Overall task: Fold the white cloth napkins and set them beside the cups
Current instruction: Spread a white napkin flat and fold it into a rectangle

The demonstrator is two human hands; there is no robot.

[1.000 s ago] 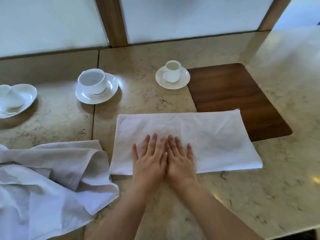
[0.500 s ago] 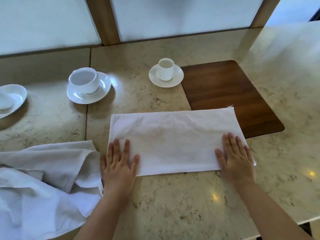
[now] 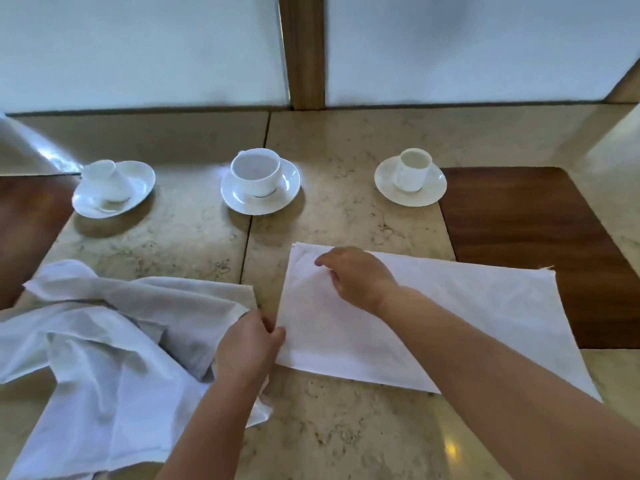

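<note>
step: second fold | napkin (image 3: 450,317) lay flat on bench (image 3: 346,427), below middle cup (image 3: 256,169) | left hand (image 3: 249,348) pinched its near-left corner | right hand (image 3: 356,275) curled at far-left corner, grip unclear | advice: lift both corners together, align edges.

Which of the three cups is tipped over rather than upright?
The leftmost cup: it leans tilted on its saucer. The large middle cup and the small right cup stand upright.

hidden: folded napkin (image 3: 467,317) part under right forearm | cut off: crumpled napkins (image 3: 104,358) at 8 o'clock edge | blurred: leftmost cup (image 3: 104,180)
</note>
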